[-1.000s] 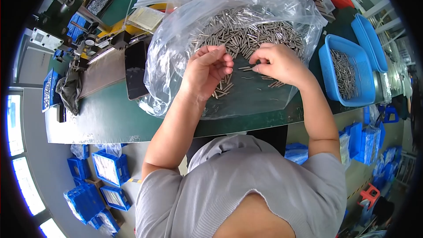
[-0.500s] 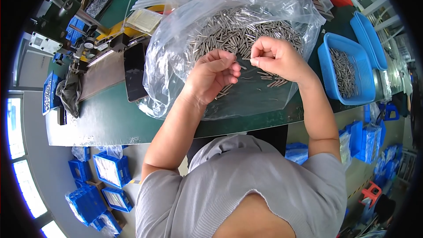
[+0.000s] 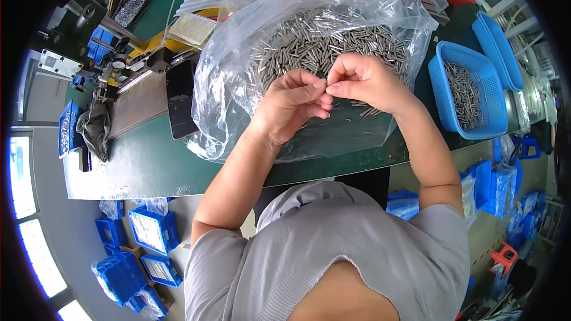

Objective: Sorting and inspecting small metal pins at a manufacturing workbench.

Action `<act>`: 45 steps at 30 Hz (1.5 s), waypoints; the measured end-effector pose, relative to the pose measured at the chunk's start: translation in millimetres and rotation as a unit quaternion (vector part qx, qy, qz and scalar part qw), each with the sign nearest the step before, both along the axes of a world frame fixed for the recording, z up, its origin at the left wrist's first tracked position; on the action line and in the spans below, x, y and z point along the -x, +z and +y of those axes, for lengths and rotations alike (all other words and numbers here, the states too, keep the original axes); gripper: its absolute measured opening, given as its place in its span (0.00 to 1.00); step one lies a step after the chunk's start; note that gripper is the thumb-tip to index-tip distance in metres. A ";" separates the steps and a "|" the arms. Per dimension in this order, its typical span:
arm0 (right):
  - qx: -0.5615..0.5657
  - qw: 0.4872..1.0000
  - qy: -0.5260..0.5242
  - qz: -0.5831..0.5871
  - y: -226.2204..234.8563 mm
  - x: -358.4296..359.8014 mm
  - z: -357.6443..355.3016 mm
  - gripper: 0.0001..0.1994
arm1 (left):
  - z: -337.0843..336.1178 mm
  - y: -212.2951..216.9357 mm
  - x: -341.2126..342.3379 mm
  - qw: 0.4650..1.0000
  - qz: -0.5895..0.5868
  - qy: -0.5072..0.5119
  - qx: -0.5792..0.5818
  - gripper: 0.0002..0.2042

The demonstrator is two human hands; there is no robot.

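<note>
Pinched fingertips meet over the pin heap: the left hand (image 3: 291, 104) and right hand (image 3: 364, 81) touch at thumb and forefinger, and seem to hold one small pin (image 3: 326, 85) between them, though the pin itself is almost hidden by the fingers. Both hands are curled, not flat, the other fingers tucked under.

Going by size: the green bench (image 3: 148, 163) carries everything. On it lies a big clear plastic bag (image 3: 238, 77), crumpled and opened out, with a wide heap of grey metal pins (image 3: 309, 41) resting on it. The hands hover just above the near edge of that heap. To the right stands a blue basket (image 3: 443, 98) with more pins in it, well apart from the hands. To the left lie a dark phone (image 3: 181, 107) and a small machine (image 3: 110, 65).

A single pin is probably light, stiff and smooth, so it could slip or roll; holding it at both ends between fingertip pads looks like the surest hold. The bag is soft and slick and would shift if tugged.

Both forearms come up from the lower edge and lean inward, the wrists bent slightly so the fingertips meet at the middle, the left forearm crossing the bag's near edge.
</note>
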State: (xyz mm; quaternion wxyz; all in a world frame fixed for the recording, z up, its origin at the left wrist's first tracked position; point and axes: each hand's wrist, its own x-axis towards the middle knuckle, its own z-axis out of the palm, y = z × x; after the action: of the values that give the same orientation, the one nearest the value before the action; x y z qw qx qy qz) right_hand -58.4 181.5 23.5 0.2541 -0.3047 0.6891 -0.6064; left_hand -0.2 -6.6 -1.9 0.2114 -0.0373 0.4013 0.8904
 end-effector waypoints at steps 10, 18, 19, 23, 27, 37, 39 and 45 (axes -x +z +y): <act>0.062 0.982 -0.126 -0.127 -4.8 7.9 3.0 0.07 | -9.3 -3.4 2.7 0.994 0.004 0.101 -0.035 0.05; -0.064 0.992 -0.067 -0.087 -7.9 11.3 1.6 0.05 | -12.4 -0.4 4.9 0.986 -0.023 0.161 -0.030 0.03; -0.177 0.978 -0.078 0.084 -8.1 5.0 -3.6 0.05 | -12.6 -0.8 4.7 0.986 -0.024 0.163 -0.030 0.03; -0.249 0.876 -0.067 0.407 -17.5 -8.4 -6.9 0.09 | -11.8 -0.3 4.6 0.988 -0.015 0.151 -0.009 0.04; -0.285 0.855 -0.038 0.432 -22.2 -9.2 -10.4 0.08 | -10.3 -1.8 4.7 0.991 -0.008 0.137 -0.005 0.05; -0.050 0.995 -0.058 0.057 -1.2 0.0 -0.1 0.02 | -6.0 -4.3 2.8 0.999 -0.023 0.034 0.001 0.04; -0.073 0.993 -0.054 0.072 -0.1 -1.6 -1.0 0.02 | -4.3 -3.2 1.5 1.000 -0.016 0.023 0.004 0.05; -0.080 0.994 -0.037 0.072 2.8 -2.3 0.4 0.02 | -2.7 -1.7 1.2 1.000 -0.013 0.020 0.019 0.05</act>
State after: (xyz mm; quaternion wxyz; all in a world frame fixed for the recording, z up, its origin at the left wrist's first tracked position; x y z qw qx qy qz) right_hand -56.1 181.9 26.3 0.2052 -0.3004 0.7627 -0.5348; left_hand -1.4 -9.3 -3.7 0.1983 -0.0608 0.4144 0.8861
